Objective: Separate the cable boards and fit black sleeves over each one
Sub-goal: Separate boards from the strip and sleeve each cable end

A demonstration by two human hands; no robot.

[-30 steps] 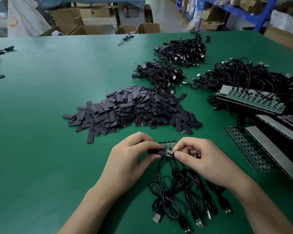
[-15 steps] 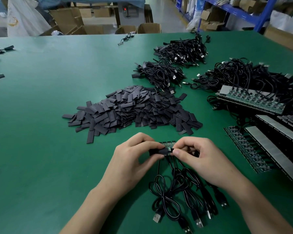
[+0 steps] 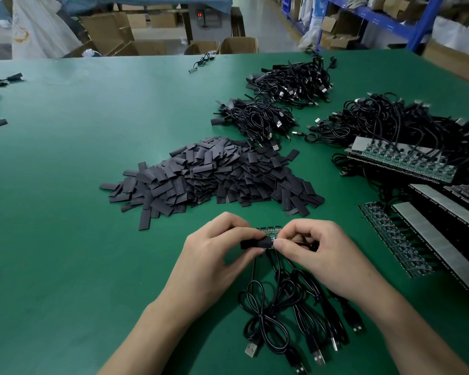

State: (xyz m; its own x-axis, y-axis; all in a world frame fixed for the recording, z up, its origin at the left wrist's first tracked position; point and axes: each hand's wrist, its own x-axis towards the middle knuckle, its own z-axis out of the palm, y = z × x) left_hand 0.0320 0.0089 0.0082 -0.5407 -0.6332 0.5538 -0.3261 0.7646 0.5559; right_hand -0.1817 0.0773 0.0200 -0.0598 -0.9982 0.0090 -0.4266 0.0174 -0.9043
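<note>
A short strip of small green cable boards (image 3: 270, 230) is held between both hands just above the green table (image 3: 65, 239). My left hand (image 3: 214, 263) pinches a black sleeve (image 3: 255, 243) that covers the strip's left end board. My right hand (image 3: 320, 253) pinches the rest of the strip from the right. Several black USB cables (image 3: 287, 315) hang from the boards toward me and lie coiled on the table. A big heap of loose black sleeves (image 3: 211, 177) lies just beyond my hands.
Two piles of sleeved cables (image 3: 257, 117) lie at the back centre. Panels of joined boards with cables (image 3: 401, 161) and further board strips (image 3: 393, 239) fill the right side. Cardboard boxes (image 3: 238, 46) stand behind the far edge, blue shelving (image 3: 390, 20) at back right.
The black sleeve has slid a little further onto the end board between my fingers. Both hands stay in almost the same place.
</note>
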